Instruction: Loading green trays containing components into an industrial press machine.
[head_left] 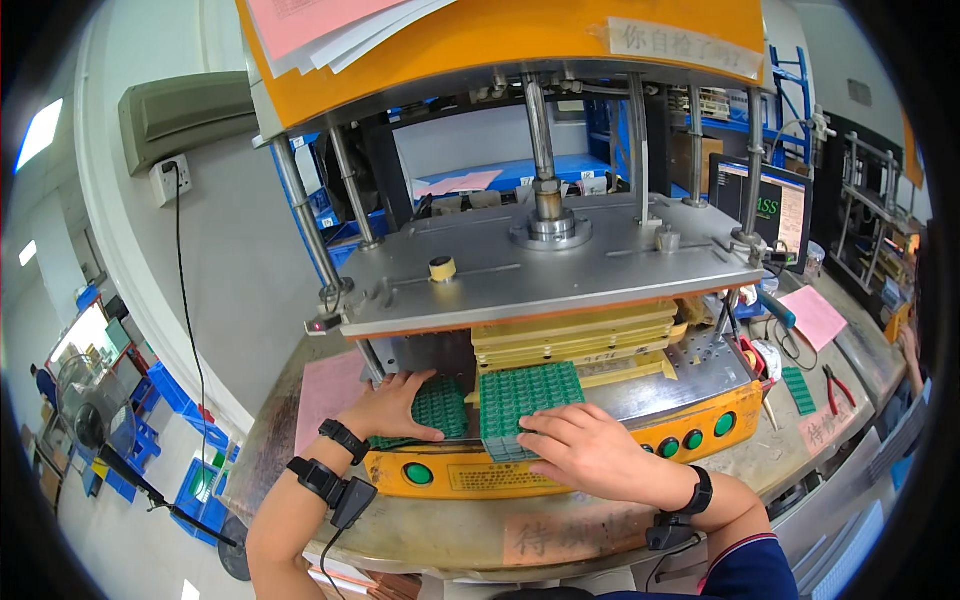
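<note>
A stack of green circuit board panels (530, 395) sits at the front of the press bed, left of its middle. My right hand (585, 452) has its fingers curled over the stack's near right corner, with the thumb low at the front side. Left of it lies a second, lower green circuit board panel (440, 408), partly beneath the press plate. My left hand (390, 408) rests at that panel's left edge, thumb and fingers spread apart. Behind the taller stack, a yellow layered test fixture (570, 340) stands under the raised grey press plate (550, 265).
Guide rods (305, 215) stand at the press corners. Green buttons (725, 424) line its orange front. On the right are red-handled pliers (838, 390), a small green board (799, 390) and a monitor (765, 210). A pink sheet (325, 395) lies at left.
</note>
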